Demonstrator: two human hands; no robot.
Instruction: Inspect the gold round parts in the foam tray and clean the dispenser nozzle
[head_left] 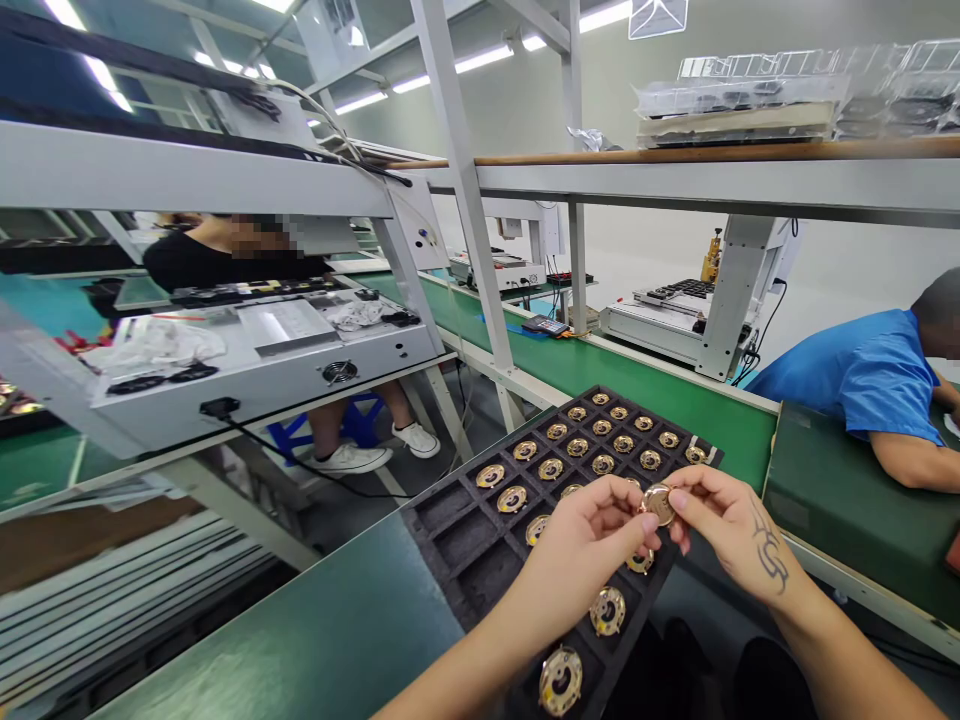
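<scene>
While the fingers (pixel 697 508) of the right hand (pixel 726 525) pinch one edge of a round gold-coloured part (pixel 658 505), those of the left hand (pixel 592 535), curled nearly closed, grip its other side. It is held up above a black compartmented tray (pixel 454 548), whose cells carry open-centred gold-coloured pieces (pixel 560 682). Beneath lies a green worktop (pixel 330 610); farther right, a person in a blue shirt (pixel 877 370) leans over a dark green surface (pixel 840 500).
</scene>
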